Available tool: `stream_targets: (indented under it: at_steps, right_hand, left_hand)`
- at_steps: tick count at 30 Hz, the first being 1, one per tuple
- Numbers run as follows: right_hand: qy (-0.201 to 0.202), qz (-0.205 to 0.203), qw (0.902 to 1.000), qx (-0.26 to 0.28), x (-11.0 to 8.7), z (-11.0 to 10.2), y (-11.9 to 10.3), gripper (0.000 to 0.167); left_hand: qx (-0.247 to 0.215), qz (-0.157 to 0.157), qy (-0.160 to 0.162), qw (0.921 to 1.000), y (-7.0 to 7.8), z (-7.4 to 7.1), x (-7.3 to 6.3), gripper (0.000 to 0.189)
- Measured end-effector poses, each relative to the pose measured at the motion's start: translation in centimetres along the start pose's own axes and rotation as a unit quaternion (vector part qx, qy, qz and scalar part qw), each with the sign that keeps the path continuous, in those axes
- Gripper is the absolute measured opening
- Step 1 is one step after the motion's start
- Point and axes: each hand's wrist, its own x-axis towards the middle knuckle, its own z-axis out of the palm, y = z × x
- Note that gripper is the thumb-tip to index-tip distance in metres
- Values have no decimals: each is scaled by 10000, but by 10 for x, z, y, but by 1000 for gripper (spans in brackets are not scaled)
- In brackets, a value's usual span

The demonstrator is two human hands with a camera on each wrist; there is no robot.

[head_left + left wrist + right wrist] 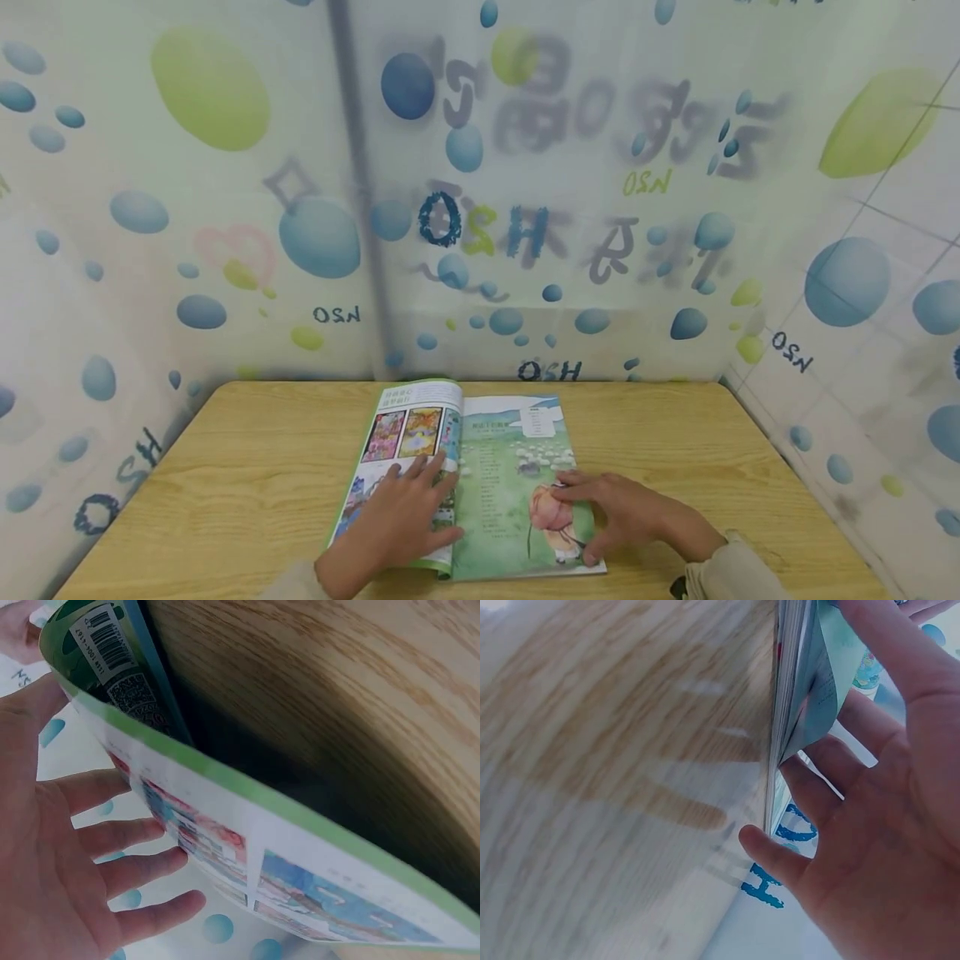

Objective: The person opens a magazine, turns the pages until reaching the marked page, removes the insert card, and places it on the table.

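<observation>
An open magazine lies on the table, its left page (375, 483) bowed upward in the left wrist view and its right page (495, 500) showing a green meadow drawing. My left hand (405, 512) rests on the left page with fingers spread. The left wrist view shows the fingers (135, 859) extended along the printed surface. At the right page's outer edge is my right hand (630, 512), fingers over the picture and thumb near the lower corner. In the right wrist view a leaf (821, 697) bends away from the pages beneath, beside the fingers; thumb contact is unclear.
The wooden table (225, 467) extends around the magazine. A pale curtain (480, 275) with blue and green dots encloses its back and sides. A barcode (109, 641) shows on the magazine's outer cover below the raised left side.
</observation>
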Motion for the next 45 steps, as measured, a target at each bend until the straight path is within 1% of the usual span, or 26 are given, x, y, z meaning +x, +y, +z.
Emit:
stream_targets:
  at_steps: [4, 9, 12, 15, 18, 21, 25, 31, 35, 38, 41, 45]
  right_hand:
    - [44, 5, 10000, -52, 0, -2, -1, 78]
    - [138, -113, 9997, -172, -1, -3, -4, 75]
    - [144, -11, 9997, -200, 0, -4, -5, 75]
    - [135, 122, 9997, -185, 0, -4, -7, 76]
    - [131, 199, 9996, -129, 1, -5, -9, 77]
    - [125, 191, 9997, -75, 4, -7, -11, 79]
    - [100, 209, 9997, -69, 6, -8, -12, 78]
    - [121, 352, 9993, 22, 5, -10, -13, 75]
    - [146, 392, 9987, 280, 3, -12, -13, 73]
    - [169, 512, 9973, 508, 2, -14, -13, 70]
    - [230, 490, 9967, 609, 2, -16, -12, 68]
    - [338, 426, 9963, 660, 1, -17, -11, 65]
  left_hand:
    - [-134, -158, 33, 9998, 3, 2, 2, 76]
    - [-258, -416, 79, 9988, 9, 7, 7, 97]
    - [-121, -500, 77, 9986, 13, 9, 9, 109]
    - [156, -552, 109, 9983, 18, 11, 10, 118]
    - [390, -591, 126, 9974, 22, 12, 11, 123]
    - [520, -619, 70, 9967, 25, 12, 11, 128]
    - [632, -615, 32, 9961, 27, 11, 10, 130]
    - [848, -573, 92, 9947, 27, 10, 10, 128]
    - [937, -614, 73, 9937, 27, 9, 9, 126]
    - [998, -645, 42, 9929, 27, 7, 8, 124]
    - [1015, -623, 121, 9928, 25, 5, 7, 119]
    - [905, -523, 349, 9939, 22, 5, 6, 112]
